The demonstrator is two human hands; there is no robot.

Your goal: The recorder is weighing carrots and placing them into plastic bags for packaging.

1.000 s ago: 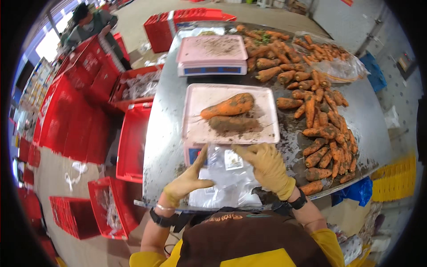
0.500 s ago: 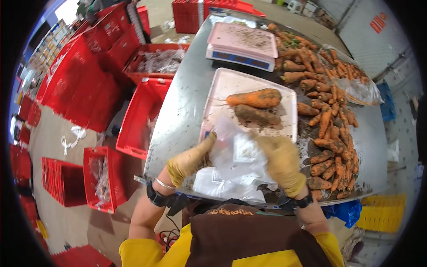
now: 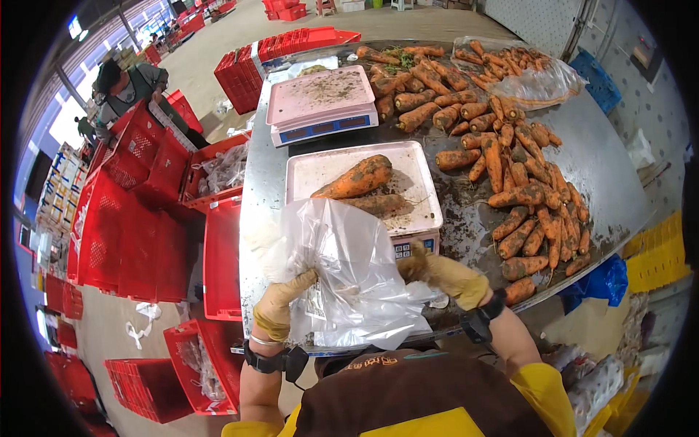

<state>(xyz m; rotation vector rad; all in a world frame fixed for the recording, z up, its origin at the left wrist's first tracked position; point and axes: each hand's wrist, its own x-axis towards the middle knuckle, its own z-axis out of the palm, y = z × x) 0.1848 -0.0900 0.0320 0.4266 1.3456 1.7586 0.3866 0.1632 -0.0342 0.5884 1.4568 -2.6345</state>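
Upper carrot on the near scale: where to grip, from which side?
Probably grip the upper carrot around its thick end, from the right with the right hand: that end lies uncovered, while the plastic bag crowds its tapered left end.

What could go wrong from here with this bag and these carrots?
The clear plastic bag, held in the left hand, overlaps part of the scale tray in this view, so it might brush the lower carrot and shift it.

The right hand is blurred, with no clear grip on the bag, so the thin film could slip.

The nearest carrot of the pile lies close to the table's edge and may roll off if bumped.
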